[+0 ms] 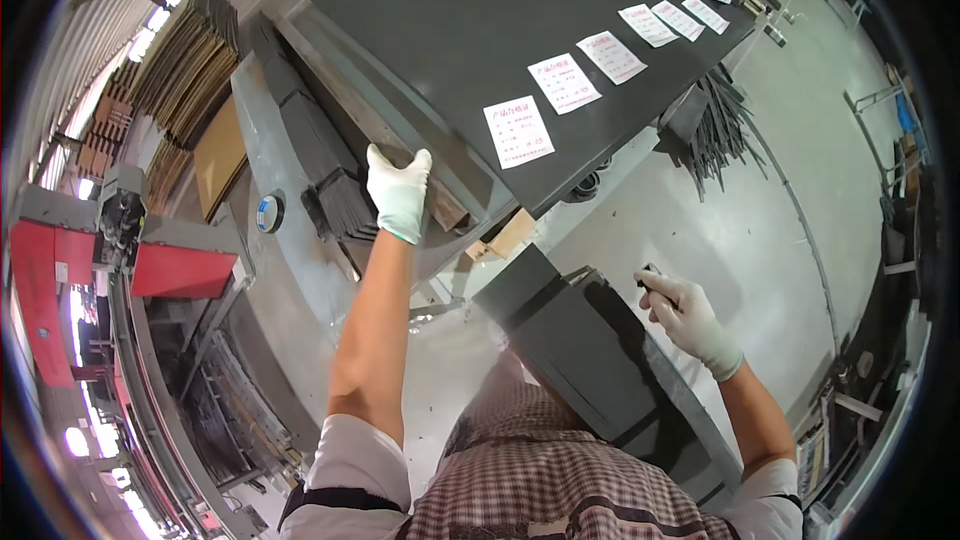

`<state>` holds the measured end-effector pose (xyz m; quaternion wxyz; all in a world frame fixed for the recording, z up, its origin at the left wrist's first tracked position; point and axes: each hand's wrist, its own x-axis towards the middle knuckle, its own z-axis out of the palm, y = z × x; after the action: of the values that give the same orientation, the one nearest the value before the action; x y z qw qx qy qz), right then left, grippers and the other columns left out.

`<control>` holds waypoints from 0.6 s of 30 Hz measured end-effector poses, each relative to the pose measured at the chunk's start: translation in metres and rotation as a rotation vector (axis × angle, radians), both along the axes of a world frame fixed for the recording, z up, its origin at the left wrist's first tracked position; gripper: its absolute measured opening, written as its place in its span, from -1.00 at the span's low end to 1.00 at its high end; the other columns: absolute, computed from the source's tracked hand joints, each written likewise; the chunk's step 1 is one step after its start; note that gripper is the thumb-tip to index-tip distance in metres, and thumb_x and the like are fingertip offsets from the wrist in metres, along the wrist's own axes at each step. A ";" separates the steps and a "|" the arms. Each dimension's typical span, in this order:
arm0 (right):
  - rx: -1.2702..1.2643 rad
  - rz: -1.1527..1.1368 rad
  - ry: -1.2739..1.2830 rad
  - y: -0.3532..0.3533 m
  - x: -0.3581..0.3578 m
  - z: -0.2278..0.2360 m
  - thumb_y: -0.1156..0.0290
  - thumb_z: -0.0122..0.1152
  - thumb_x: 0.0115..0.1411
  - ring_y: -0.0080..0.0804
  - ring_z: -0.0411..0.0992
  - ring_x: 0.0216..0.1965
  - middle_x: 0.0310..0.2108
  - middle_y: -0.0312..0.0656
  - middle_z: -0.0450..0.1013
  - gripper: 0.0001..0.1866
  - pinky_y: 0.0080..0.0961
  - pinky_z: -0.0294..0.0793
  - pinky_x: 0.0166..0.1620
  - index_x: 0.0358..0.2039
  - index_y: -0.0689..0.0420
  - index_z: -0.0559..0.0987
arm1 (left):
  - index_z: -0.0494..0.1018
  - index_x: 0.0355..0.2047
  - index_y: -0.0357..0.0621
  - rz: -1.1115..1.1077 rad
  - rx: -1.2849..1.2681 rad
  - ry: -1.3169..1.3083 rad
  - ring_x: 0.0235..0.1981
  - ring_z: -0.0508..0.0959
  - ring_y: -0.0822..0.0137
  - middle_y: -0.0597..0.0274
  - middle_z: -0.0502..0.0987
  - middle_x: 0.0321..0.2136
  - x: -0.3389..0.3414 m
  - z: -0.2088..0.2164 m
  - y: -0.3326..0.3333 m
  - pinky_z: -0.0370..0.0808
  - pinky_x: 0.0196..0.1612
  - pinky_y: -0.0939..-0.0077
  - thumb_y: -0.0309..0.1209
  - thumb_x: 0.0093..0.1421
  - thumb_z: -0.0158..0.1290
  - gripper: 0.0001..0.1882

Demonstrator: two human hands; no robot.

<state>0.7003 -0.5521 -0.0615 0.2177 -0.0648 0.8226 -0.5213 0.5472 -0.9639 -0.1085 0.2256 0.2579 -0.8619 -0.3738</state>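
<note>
Gripping the stack of dark sheets at five o'clock, your right hand pinches its far edge; your left hand clasps a brown strip at eleven o'clock. One-handed, the sheets could slide apart. Your shirt hides their near edge.

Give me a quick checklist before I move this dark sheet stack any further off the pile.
1. Left hand gloved and planted on the brown strip at the pile's edge: ok.
2. Right hand gloved and gripping the edge of the dark sheet stack: ok.
3. Stack supported underneath: cannot tell, its lower part is hidden by the body.
4. Paper labels lying flat on the big dark sheet pile: ok.
5. Floor path to the right free: not ok, loose dark strips lie there.
</note>
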 end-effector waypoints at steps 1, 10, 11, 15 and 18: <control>0.001 -0.034 -0.060 0.006 0.006 -0.003 0.52 -0.06 0.20 -0.54 0.44 -0.47 -0.43 -0.16 0.55 -0.54 -0.55 0.48 -0.27 0.11 0.35 0.47 | 0.21 0.23 -0.47 0.025 -0.061 -0.037 0.14 0.48 -0.02 -0.27 0.46 0.09 -0.003 0.003 0.011 0.40 0.20 0.32 -0.15 -0.07 0.35 -0.05; -0.048 -0.081 -0.178 0.005 0.021 -0.007 0.49 -0.08 0.25 -0.60 0.44 -0.44 -0.38 -0.19 0.56 -0.56 -0.59 0.49 -0.27 0.13 0.34 0.47 | 0.19 0.23 -0.51 -0.120 0.123 0.088 0.11 0.49 0.04 -0.25 0.46 0.08 -0.049 0.006 0.029 0.38 0.20 0.37 -0.16 -0.07 0.38 -0.02; -0.059 -0.059 -0.227 0.000 0.017 -0.001 0.47 -0.06 0.27 -0.54 0.47 -0.39 -0.34 -0.15 0.56 -0.56 -0.55 0.49 -0.22 0.13 0.33 0.46 | 0.17 0.23 -0.53 -0.195 0.178 0.148 0.10 0.49 0.06 -0.24 0.45 0.08 -0.049 0.002 0.017 0.39 0.20 0.38 -0.15 -0.05 0.38 -0.01; -0.022 0.147 0.007 0.002 0.035 0.000 0.35 0.02 0.32 -0.28 0.53 -0.18 -0.19 0.02 0.55 -0.57 -0.44 0.48 -0.06 0.13 0.29 0.46 | -0.03 0.33 -0.48 -0.408 0.626 0.067 0.16 0.40 0.22 -0.19 0.36 0.17 0.025 0.025 0.033 0.30 0.24 0.40 -0.33 0.25 0.20 -0.16; 0.120 0.201 0.045 0.000 0.046 0.008 0.13 0.15 0.26 0.03 0.48 -0.01 -0.06 0.16 0.50 -0.44 -0.30 0.45 0.05 0.13 0.27 0.45 | -0.03 0.38 -0.31 -0.215 0.700 -0.159 0.23 0.32 0.27 0.07 0.25 0.30 0.156 0.014 0.081 0.24 0.26 0.45 -0.15 0.38 0.02 -0.24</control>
<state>0.7462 -0.5520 -0.0535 0.2536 -0.1455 0.8463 -0.4452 0.7033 -0.8830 -0.0942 0.0155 0.2559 -0.7191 -0.6459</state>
